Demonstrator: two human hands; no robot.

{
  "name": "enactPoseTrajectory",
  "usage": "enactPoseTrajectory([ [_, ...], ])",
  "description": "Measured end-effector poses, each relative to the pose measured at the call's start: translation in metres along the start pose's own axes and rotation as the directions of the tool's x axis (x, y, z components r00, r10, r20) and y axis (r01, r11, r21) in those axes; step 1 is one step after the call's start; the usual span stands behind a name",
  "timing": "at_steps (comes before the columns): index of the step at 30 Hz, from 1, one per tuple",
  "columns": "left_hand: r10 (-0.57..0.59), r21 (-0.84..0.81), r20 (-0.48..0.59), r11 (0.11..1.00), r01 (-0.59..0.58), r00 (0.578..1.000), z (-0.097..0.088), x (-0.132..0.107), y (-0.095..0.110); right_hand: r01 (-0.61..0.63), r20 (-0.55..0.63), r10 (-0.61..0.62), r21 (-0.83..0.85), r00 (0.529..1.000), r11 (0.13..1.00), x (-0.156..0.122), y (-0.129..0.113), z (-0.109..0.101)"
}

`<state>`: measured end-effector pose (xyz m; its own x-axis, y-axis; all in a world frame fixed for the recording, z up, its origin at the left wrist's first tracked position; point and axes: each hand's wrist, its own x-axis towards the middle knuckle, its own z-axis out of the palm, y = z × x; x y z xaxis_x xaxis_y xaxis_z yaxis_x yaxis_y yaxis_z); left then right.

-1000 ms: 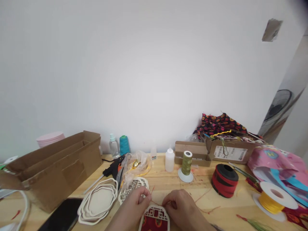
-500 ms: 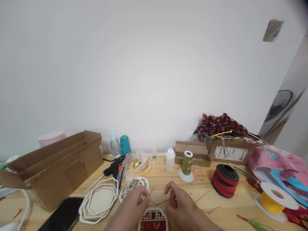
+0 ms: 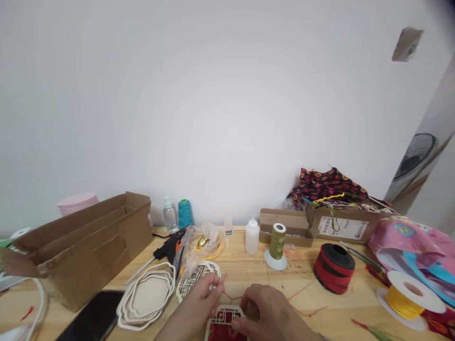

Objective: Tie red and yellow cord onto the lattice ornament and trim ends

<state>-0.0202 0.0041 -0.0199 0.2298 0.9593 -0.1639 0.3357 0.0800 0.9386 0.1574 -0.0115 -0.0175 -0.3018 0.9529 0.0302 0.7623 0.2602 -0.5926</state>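
My left hand (image 3: 199, 303) is closed in a pinch on a thin red thread (image 3: 232, 298) just above a small cream lattice frame with red patterned cloth in it (image 3: 225, 322) at the table's front edge. My right hand (image 3: 266, 310) is curled over the frame's right side, fingers closed on the frame and the thread's other end. The thread runs between the two hands in a small kink. A second cream lattice piece (image 3: 197, 279) lies under my left fingertips.
A stack of cream frames (image 3: 147, 296), a dark phone (image 3: 90, 319) and a long cardboard box (image 3: 78, 246) lie left. Glue gun (image 3: 168, 248), bottles (image 3: 251, 237), olive spool (image 3: 276, 244), red ribbon roll (image 3: 334, 267), yellow cord spool (image 3: 405, 296), boxes and cloth lie behind and right.
My right hand has dropped from its raised pinch and come down onto the frame's right side. The thread between my hands has gone slack and kinked. My left hand has hardly moved.
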Motion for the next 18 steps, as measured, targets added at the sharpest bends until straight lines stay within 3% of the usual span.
enactPoseTrajectory([
  [7,0.002,-0.111,0.02,0.994,0.001,1.0,0.001,0.001,0.001,-0.046,0.123,0.043,0.029,0.991,0.999,-0.002,-0.013,-0.003],
  [11,0.001,-0.125,0.017,0.992,0.001,1.0,0.003,0.001,0.001,-0.104,0.081,0.102,0.027,0.991,0.994,-0.001,-0.008,0.005],
  [18,0.002,-0.101,0.027,0.995,0.0,1.0,0.001,-0.001,0.006,-0.2,0.104,0.178,0.274,0.978,0.941,0.003,0.007,0.019],
])
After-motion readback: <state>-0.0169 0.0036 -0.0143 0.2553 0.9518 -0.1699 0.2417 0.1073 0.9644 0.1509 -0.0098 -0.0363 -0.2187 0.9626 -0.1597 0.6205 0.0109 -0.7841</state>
